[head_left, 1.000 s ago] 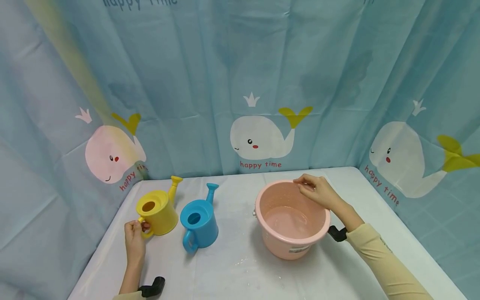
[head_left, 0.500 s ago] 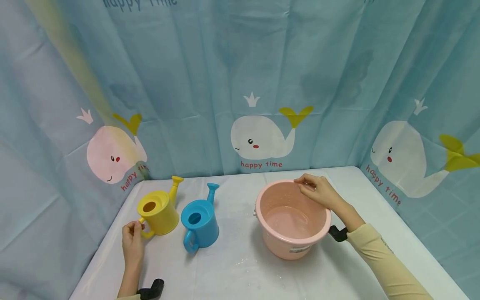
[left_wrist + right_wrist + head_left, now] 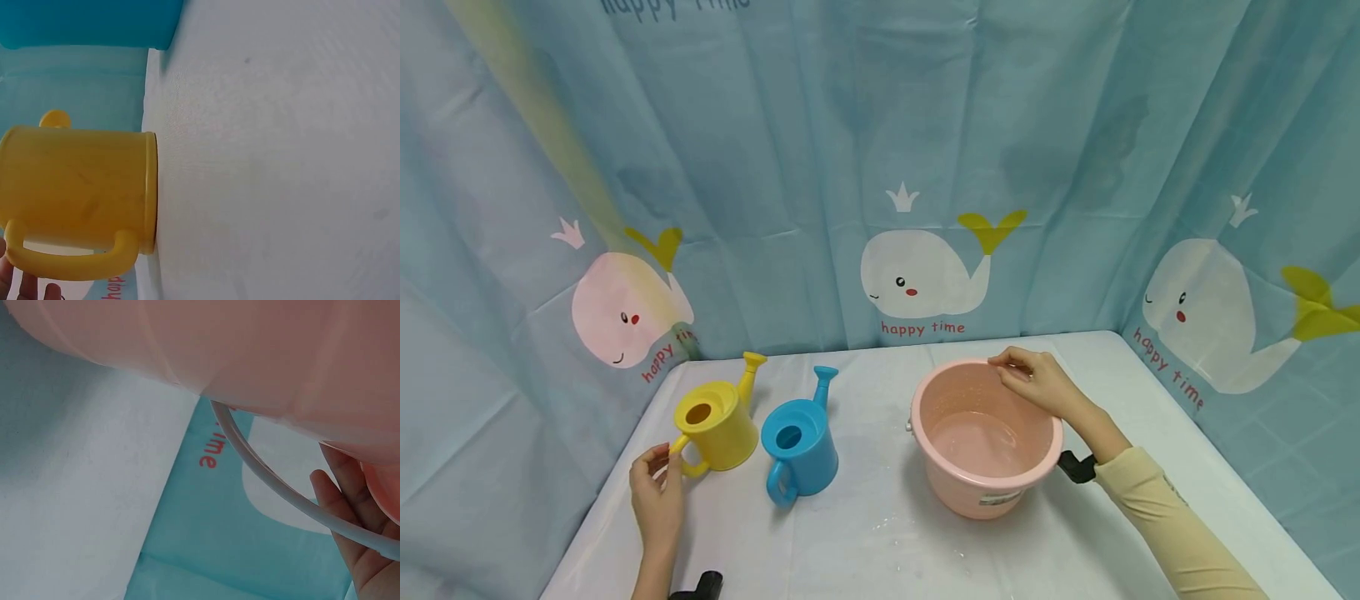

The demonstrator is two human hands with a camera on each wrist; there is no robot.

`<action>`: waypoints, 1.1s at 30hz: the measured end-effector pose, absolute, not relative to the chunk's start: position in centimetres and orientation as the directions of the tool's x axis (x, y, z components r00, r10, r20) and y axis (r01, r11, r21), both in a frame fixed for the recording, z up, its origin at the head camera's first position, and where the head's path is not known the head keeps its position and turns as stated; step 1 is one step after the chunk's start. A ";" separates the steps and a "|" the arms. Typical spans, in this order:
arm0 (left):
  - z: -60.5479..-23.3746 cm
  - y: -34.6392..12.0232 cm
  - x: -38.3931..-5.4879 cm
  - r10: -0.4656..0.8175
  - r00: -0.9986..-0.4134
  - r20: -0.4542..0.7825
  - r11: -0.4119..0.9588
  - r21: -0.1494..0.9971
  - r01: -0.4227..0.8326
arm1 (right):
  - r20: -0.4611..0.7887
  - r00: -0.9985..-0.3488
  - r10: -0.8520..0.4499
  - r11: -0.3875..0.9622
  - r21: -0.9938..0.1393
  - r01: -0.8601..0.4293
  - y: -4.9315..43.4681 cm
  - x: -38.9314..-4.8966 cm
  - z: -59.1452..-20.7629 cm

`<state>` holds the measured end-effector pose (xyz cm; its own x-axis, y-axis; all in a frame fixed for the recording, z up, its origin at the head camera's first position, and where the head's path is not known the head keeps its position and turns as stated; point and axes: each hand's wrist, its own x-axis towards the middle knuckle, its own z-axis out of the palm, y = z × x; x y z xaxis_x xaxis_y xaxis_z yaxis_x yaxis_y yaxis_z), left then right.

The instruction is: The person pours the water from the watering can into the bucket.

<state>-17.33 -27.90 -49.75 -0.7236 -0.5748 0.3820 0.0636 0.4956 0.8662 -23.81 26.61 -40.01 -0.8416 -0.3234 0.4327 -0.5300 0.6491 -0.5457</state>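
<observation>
Yellow can point(image 3: 730, 442) and blue can point(image 3: 814, 462): set upright, left. Left hand point(image 3: 657, 500): fingers loose at yellow handle point(image 3: 75, 265), gripping nothing. Bucket point(image 3: 955, 492), right: right hand point(image 3: 1039, 385) grips far rim point(image 3: 988, 482), not yet released. Can fill: not visible.

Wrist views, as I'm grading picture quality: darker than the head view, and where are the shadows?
Head: brightest, soft shadow beside the pink bucket, small glints on the white cloth; left wrist: dimmer, a thin shadow under the yellow watering can; right wrist: dim too, broad shadow across the cloth at left.
</observation>
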 end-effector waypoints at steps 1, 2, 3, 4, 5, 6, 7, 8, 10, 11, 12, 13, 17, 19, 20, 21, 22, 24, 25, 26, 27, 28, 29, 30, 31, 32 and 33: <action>-49.7 -27.9 -17.2 -0.575 -0.718 0.392 0.507 0.860 0.063 | 0.435 -0.840 -0.325 0.647 -0.546 -0.533 26.6 -23.8 -40.0; -49.6 -27.9 -17.1 -0.575 -0.712 0.403 0.519 0.852 0.063 | 0.436 -0.839 -0.326 0.645 -0.546 -0.535 26.6 -23.8 -40.0; -50.2 -28.3 -17.3 -0.573 -0.703 0.420 0.533 0.843 0.069 | 0.438 -0.837 -0.328 0.643 -0.546 -0.537 26.6 -23.8 -40.0; -50.2 -28.3 -17.3 -0.572 -0.699 0.430 0.539 0.839 0.076 | 0.440 -0.836 -0.329 0.641 -0.546 -0.539 26.6 -23.8 -39.9; -50.1 -28.3 -17.2 -0.571 -0.693 0.440 0.543 0.835 0.083 | 0.441 -0.835 -0.329 0.640 -0.546 -0.541 26.6 -23.8 -39.9; -50.1 -28.3 -17.2 -0.572 -0.685 0.450 0.548 0.832 0.089 | 0.444 -0.833 -0.330 0.637 -0.547 -0.543 26.6 -23.8 -39.8; -50.0 -28.2 -17.1 -0.571 -0.676 0.466 0.552 0.827 0.104 | 0.446 -0.832 -0.330 0.635 -0.547 -0.545 26.6 -23.8 -39.8; -50.0 -28.1 -17.1 -0.568 -0.667 0.481 0.559 0.821 0.115 | 0.447 -0.831 -0.330 0.635 -0.546 -0.546 26.6 -23.7 -39.8; -49.0 -27.4 -16.5 -0.559 -0.658 0.505 0.569 0.810 0.138 | 0.452 -0.828 -0.331 0.633 -0.545 -0.550 26.6 -23.7 -39.7; -48.8 -27.2 -16.3 -0.553 -0.651 0.520 0.578 0.802 0.150 | 0.452 -0.829 -0.330 0.632 -0.546 -0.550 26.6 -23.8 -39.7; -48.7 -27.0 -16.1 -0.547 -0.645 0.534 0.587 0.794 0.159 | 0.452 -0.829 -0.329 0.631 -0.548 -0.549 26.6 -23.8 -39.8; -48.5 -26.8 -16.0 -0.539 -0.642 0.545 0.595 0.786 0.168 | 0.450 -0.830 -0.329 0.629 -0.551 -0.548 26.6 -23.8 -39.8; -48.4 -26.0 -15.5 -0.508 -0.644 0.573 0.612 0.765 0.198 | 0.439 -0.838 -0.324 0.628 -0.563 -0.538 26.6 -23.8 -40.0; -48.5 -25.6 -15.3 -0.489 -0.655 0.576 0.610 0.763 0.215 | 0.435 -0.841 -0.321 0.627 -0.568 -0.533 26.6 -23.8 -40.0; -48.5 -25.4 -15.2 -0.478 -0.663 0.575 0.607 0.763 0.224 | 0.435 -0.842 -0.320 0.627 -0.569 -0.532 26.6 -23.8 -40.0; -48.5 -25.2 -15.2 -0.465 -0.674 0.574 0.603 0.763 0.234 | 0.433 -0.843 -0.319 0.627 -0.570 -0.530 26.6 -23.7 -40.0; -48.5 -24.9 -15.0 -0.451 -0.686 0.570 0.596 0.765 0.244 | 0.433 -0.843 -0.318 0.627 -0.571 -0.530 26.6 -23.7 -40.0; -48.5 -24.5 -14.9 -0.421 -0.708 0.568 0.582 0.767 0.269 | 0.433 -0.843 -0.318 0.628 -0.570 -0.530 26.6 -23.7 -40.0; -48.5 -24.3 -14.8 -0.407 -0.719 0.563 0.573 0.771 0.280 | 0.433 -0.844 -0.317 0.629 -0.570 -0.529 26.6 -23.7 -40.0; -48.5 -24.0 -14.7 -0.394 -0.730 0.558 0.563 0.775 0.288 | 0.432 -0.845 -0.316 0.630 -0.570 -0.527 26.6 -23.6 -40.0; -48.5 -23.8 -14.7 -0.385 -0.740 0.551 0.553 0.780 0.294 | 0.429 -0.846 -0.315 0.632 -0.571 -0.524 26.6 -23.6 -40.0; -48.5 -23.6 -14.6 -0.376 -0.751 0.543 0.541 0.787 0.299 | 0.427 -0.848 -0.314 0.633 -0.571 -0.522 26.6 -23.6 -40.0; -48.5 -23.3 -14.6 -0.369 -0.760 0.535 0.533 0.792 0.298 | 0.426 -0.849 -0.313 0.633 -0.573 -0.521 26.6 -23.6 -40.0; -48.4 -23.1 -14.4 -0.366 -0.773 0.519 0.521 0.802 0.292 | 0.424 -0.850 -0.312 0.634 -0.574 -0.518 26.6 -23.6 -40.0; -48.4 -22.8 -14.4 -0.362 -0.784 0.505 0.515 0.809 0.283 | 0.422 -0.852 -0.311 0.635 -0.575 -0.516 26.6 -23.6 -40.0; -48.4 -22.6 -14.3 -0.358 -0.796 0.488 0.505 0.818 0.274 | 0.421 -0.852 -0.310 0.634 -0.576 -0.516 26.6 -23.7 -40.0; -48.4 -22.3 -14.2 -0.354 -0.809 0.469 0.499 0.827 0.261 | 0.421 -0.853 -0.309 0.634 -0.577 -0.515 26.6 -23.7 -40.0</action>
